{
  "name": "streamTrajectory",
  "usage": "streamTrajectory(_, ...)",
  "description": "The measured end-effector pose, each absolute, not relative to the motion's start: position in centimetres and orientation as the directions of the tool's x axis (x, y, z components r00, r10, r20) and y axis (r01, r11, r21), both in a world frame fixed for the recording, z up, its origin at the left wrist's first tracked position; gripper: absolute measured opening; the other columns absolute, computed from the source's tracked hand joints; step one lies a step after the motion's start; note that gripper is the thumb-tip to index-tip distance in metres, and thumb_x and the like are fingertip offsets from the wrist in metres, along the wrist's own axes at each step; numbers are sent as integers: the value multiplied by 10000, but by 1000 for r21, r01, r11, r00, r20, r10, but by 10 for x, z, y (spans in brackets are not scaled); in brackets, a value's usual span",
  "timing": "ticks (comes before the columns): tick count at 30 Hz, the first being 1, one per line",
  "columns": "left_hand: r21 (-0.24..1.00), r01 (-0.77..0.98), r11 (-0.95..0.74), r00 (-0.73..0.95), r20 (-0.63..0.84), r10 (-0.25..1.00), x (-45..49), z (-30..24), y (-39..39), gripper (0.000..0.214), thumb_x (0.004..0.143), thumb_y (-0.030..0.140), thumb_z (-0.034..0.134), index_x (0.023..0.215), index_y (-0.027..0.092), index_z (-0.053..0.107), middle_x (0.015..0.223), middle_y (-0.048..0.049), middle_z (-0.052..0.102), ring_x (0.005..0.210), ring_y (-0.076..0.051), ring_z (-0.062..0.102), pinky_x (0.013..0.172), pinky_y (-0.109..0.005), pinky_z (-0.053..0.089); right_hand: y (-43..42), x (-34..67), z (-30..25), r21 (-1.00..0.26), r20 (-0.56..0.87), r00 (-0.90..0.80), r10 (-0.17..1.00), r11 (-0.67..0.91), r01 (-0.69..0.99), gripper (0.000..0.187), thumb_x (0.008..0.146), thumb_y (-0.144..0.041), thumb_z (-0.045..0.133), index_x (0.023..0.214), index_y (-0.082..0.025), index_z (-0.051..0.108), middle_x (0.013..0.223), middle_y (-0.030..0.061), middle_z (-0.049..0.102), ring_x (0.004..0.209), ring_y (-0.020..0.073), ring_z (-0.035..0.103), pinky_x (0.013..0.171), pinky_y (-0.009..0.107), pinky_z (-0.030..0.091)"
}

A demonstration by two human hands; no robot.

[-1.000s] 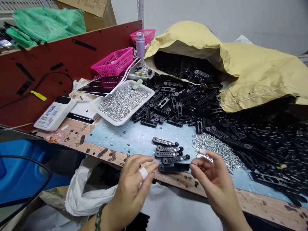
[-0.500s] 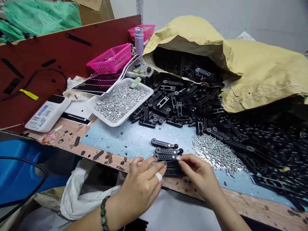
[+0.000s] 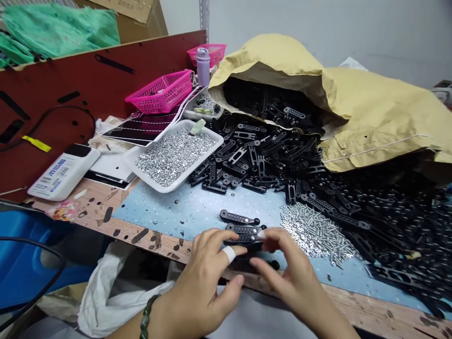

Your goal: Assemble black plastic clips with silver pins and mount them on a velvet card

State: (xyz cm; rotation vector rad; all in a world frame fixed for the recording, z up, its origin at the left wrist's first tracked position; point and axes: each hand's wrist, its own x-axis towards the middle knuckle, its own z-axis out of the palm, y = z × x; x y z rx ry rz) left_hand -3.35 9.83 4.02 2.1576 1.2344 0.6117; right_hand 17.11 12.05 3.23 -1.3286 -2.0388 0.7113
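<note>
Several black plastic link arms (image 3: 239,218) lie in a row at the front edge of the blue mat, with small silver hardware at their right ends. My left hand (image 3: 212,278), with a white band round one finger, rests its fingertips on the left ends of the nearer arms; its thumb is spread away. At their right ends is my right hand (image 3: 293,273), thumb and index finger apart and nothing visible between them. Below the fingers, the nearest black pieces are partly hidden. Just right of the row lies a pile of silver pins and small nuts (image 3: 318,235).
A white tray of small metal nuts (image 3: 173,155) stands at the back left. Behind the mat spreads a heap of black plastic parts (image 3: 243,160), spilling from a yellow paper sack (image 3: 278,52). Pink baskets (image 3: 162,92), a purple bottle (image 3: 203,68) and a white device (image 3: 63,172) stand left.
My right thumb and index finger have parted, and the thumb has dropped toward me. My left thumb has swung away from its fingers. The camera view has shifted slightly.
</note>
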Motion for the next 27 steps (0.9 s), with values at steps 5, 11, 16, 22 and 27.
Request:
streamTrajectory(5,855,487,-181,408,-39,912,-42,36,93,317,944,254,370,1200,275,557,1468,-48,331,1342,-260,337,1031,-449,412,111,145,37,-803,289,-474,832,480,354,177,923,-74,423,913,-223,518,841,13,547,771,138,542,677,245,443)
streamTrajectory(11,761,618,-195,174,109,979,-55,22,89,515,959,268,379,1456,278,241,1515,-54,265,1379,-262,261,1078,-467,328,128,156,33,-912,29,-296,955,146,382,101,913,-255,508,885,-227,601,824,6,609,756,153,577,664,258,437)
streamTrajectory(16,435,757,-487,444,203,873,-55,16,89,442,896,217,496,1337,226,477,1348,-55,528,1222,-282,426,999,-453,279,149,163,29,-883,-229,-285,931,-75,464,178,862,-318,530,787,-215,653,777,8,641,747,176,585,676,280,429)
streamTrajectory(22,351,770,-533,442,308,842,-47,17,92,368,889,208,501,1251,189,565,1238,-42,625,1128,-243,509,978,-414,223,157,159,24,-850,-220,-307,926,-28,526,183,852,-299,519,786,-208,664,795,16,663,756,179,592,698,290,428)
streamTrajectory(27,367,765,-529,451,281,847,-47,21,93,363,891,213,500,1247,186,564,1232,-41,629,1119,-234,519,982,-404,217,157,160,24,-837,-195,-323,926,14,547,196,861,-282,497,777,-210,659,796,16,661,760,182,599,692,295,440)
